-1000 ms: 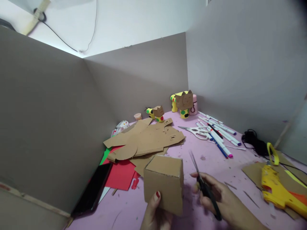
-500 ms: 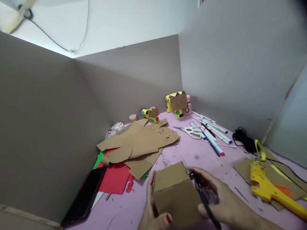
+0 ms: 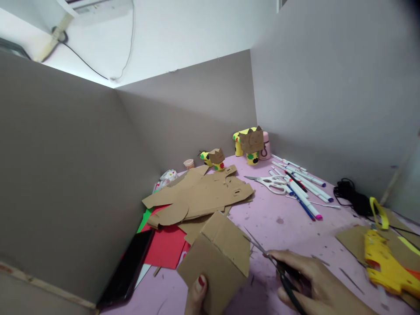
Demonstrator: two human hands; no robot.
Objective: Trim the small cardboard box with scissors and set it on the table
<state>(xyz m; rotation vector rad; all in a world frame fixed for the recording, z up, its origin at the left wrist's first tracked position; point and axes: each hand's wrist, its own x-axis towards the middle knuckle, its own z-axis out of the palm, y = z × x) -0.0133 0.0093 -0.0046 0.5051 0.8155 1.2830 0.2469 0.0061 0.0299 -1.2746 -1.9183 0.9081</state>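
A brown cardboard box (image 3: 215,262) is held up and tilted by my left hand (image 3: 197,295). The thumb presses its near face; the other fingers are hidden behind the box. My right hand (image 3: 308,280) grips the black handles of a pair of scissors (image 3: 272,259), with fingers through or around the loops. The scissors' blades point up and left, slightly apart, their tips close to the box's right edge. Whether they touch the cardboard I cannot tell.
Cardboard scraps (image 3: 203,192) and red paper (image 3: 166,247) lie left, beside a black phone (image 3: 127,267). White scissors (image 3: 272,183) and several markers (image 3: 305,194) sit at right. A yellow glue gun (image 3: 382,262) rests far right. Cardboard-headed yellow figures (image 3: 252,142) stand at the back.
The box has turned and tipped left in my left hand. My right hand has drawn the scissors away from its side, and the blades now show clearly. The view has shifted slightly.
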